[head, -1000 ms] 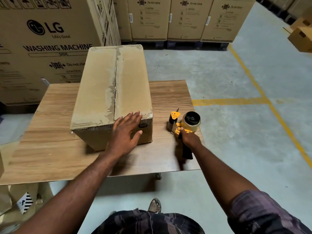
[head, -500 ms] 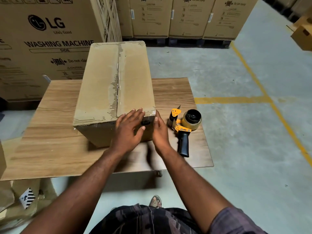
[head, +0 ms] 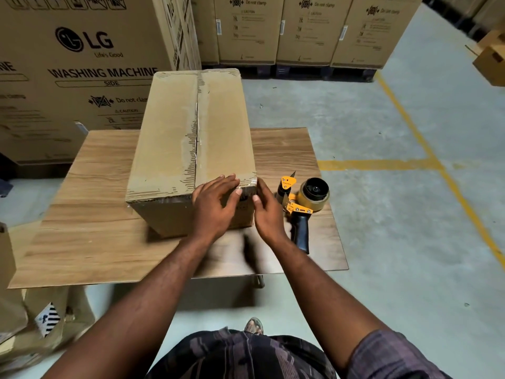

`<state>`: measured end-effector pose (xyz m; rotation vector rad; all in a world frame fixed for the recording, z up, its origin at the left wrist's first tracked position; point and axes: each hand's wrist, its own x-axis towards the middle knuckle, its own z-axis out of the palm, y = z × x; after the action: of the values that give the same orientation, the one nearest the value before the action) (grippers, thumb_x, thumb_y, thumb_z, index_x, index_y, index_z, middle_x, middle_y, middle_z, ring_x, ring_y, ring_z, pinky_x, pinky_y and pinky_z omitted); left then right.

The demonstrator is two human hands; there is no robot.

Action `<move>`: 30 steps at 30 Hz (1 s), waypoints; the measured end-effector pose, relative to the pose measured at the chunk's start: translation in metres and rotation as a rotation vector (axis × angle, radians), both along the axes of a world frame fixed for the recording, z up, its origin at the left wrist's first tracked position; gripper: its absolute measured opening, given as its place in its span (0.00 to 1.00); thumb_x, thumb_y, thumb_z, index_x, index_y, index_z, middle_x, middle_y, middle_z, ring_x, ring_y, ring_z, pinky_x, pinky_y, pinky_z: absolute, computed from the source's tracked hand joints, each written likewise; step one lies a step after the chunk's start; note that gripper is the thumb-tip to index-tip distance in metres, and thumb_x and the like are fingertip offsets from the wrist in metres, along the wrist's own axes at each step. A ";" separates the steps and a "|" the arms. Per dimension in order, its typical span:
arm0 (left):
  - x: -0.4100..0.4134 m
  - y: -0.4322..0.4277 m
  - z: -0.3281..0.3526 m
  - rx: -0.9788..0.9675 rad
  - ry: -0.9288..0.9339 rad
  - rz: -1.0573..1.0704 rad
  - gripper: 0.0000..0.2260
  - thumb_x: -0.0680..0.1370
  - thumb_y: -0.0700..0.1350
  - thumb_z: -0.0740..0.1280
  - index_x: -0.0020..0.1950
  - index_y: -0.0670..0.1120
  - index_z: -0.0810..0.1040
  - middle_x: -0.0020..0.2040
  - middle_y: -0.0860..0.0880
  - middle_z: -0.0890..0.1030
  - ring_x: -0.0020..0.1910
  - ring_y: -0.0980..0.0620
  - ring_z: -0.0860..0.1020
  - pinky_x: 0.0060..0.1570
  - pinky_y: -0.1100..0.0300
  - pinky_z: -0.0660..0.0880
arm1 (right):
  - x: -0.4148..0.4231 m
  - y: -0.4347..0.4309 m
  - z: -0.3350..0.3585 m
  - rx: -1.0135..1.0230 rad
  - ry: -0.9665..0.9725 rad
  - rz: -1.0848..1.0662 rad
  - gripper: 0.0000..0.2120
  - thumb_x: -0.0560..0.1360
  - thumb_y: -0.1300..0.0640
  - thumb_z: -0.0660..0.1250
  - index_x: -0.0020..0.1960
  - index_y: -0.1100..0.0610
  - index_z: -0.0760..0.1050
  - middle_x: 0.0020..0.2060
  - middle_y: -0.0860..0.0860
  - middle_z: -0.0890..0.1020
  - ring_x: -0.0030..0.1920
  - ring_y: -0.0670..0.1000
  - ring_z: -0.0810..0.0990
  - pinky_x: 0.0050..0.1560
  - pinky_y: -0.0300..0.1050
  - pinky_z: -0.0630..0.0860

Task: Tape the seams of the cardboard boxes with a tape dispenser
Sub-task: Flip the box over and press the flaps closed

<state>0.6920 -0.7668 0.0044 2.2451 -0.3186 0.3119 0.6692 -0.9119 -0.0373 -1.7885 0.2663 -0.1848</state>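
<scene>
A long brown cardboard box (head: 175, 138) lies on the wooden table (head: 90, 214), its top seam covered by clear tape. My left hand (head: 214, 206) lies flat over the box's near right top edge, fingers straight. Against the box's near right corner presses my right hand (head: 266, 212), fingers straight along the side. The yellow tape dispenser (head: 303, 203) with a black handle lies on the table just right of my right hand, and nothing holds it.
Large washing machine cartons (head: 82, 64) stand behind the table and along the back wall (head: 306, 31). Flattened cardboard (head: 41, 318) lies on the floor at the lower left. Yellow lines (head: 382, 164) mark the concrete floor to the right. A small box (head: 489, 61) sits at far right.
My right hand let go of the tape dispenser, leaving it on the table, and moved left to the box's near right corner. My left hand stayed on the box's near edge.
</scene>
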 end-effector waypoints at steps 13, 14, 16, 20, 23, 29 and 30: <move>0.012 0.002 -0.004 0.199 -0.108 0.028 0.09 0.76 0.51 0.73 0.57 0.56 0.84 0.58 0.58 0.84 0.57 0.53 0.79 0.58 0.51 0.67 | 0.020 -0.023 0.014 -0.401 -0.224 0.186 0.22 0.82 0.57 0.64 0.76 0.54 0.71 0.77 0.56 0.68 0.71 0.46 0.72 0.69 0.35 0.68; 0.013 0.004 -0.004 0.212 -0.112 0.021 0.10 0.76 0.50 0.73 0.57 0.57 0.83 0.58 0.58 0.83 0.57 0.53 0.79 0.58 0.52 0.67 | 0.021 -0.024 0.014 -0.461 -0.233 0.206 0.23 0.82 0.56 0.64 0.76 0.54 0.70 0.77 0.57 0.68 0.70 0.50 0.74 0.67 0.37 0.70; 0.013 0.006 -0.004 0.230 -0.118 0.008 0.12 0.75 0.49 0.74 0.58 0.56 0.83 0.59 0.58 0.83 0.57 0.53 0.79 0.58 0.52 0.67 | 0.021 -0.026 0.013 -0.536 -0.246 0.242 0.25 0.82 0.53 0.62 0.78 0.54 0.68 0.77 0.58 0.67 0.70 0.55 0.76 0.65 0.44 0.74; 0.009 0.013 -0.005 0.262 -0.104 -0.064 0.21 0.72 0.42 0.77 0.63 0.55 0.80 0.64 0.58 0.80 0.62 0.53 0.77 0.61 0.55 0.64 | 0.016 -0.033 0.014 -0.590 -0.237 0.323 0.30 0.81 0.62 0.65 0.81 0.54 0.62 0.80 0.55 0.61 0.74 0.55 0.71 0.67 0.50 0.74; 0.011 0.014 -0.001 0.228 -0.089 -0.083 0.17 0.74 0.51 0.74 0.63 0.56 0.81 0.64 0.58 0.80 0.64 0.54 0.76 0.62 0.52 0.66 | 0.017 -0.034 0.019 -0.602 -0.275 0.341 0.28 0.81 0.58 0.67 0.79 0.57 0.65 0.81 0.56 0.60 0.79 0.55 0.62 0.75 0.46 0.65; 0.016 0.014 0.004 0.268 -0.142 -0.059 0.12 0.77 0.49 0.73 0.59 0.57 0.82 0.61 0.60 0.81 0.59 0.53 0.77 0.55 0.54 0.67 | 0.021 -0.023 0.027 -0.712 -0.353 0.348 0.20 0.81 0.63 0.66 0.73 0.60 0.74 0.76 0.55 0.71 0.79 0.59 0.63 0.69 0.54 0.73; 0.016 0.015 0.005 0.277 -0.130 -0.068 0.14 0.76 0.47 0.74 0.60 0.57 0.81 0.61 0.60 0.81 0.59 0.53 0.77 0.55 0.54 0.66 | 0.020 -0.024 0.026 -0.724 -0.369 0.353 0.22 0.80 0.66 0.67 0.73 0.60 0.73 0.76 0.55 0.71 0.79 0.60 0.63 0.67 0.55 0.75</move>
<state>0.7077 -0.7523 0.0095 2.4832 -0.5345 0.3986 0.6891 -0.9360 -0.0117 -2.4254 -0.4368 -0.3853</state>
